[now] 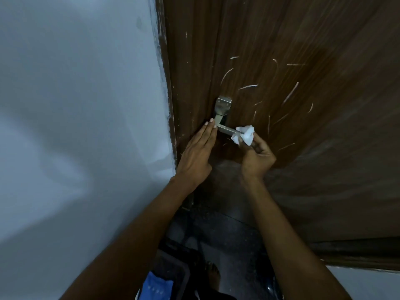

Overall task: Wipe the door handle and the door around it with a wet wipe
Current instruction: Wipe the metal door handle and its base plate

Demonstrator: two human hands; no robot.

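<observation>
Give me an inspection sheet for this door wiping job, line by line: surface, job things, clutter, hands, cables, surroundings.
Surface: brown wooden door, many pale scratch marks around the handle.
Job's things: metal door handle, lever pointing right; crumpled white wet wipe pressed on the lever's end.
Clutter: blue item low on the dark floor, too blurred to identify.
Grippers: left hand flat, fingers straight, fingertips at the lever's base; right hand grips the wipe.
Cables: nothing seen.
Surroundings: pale wall left of the door; a bare foot below.
</observation>
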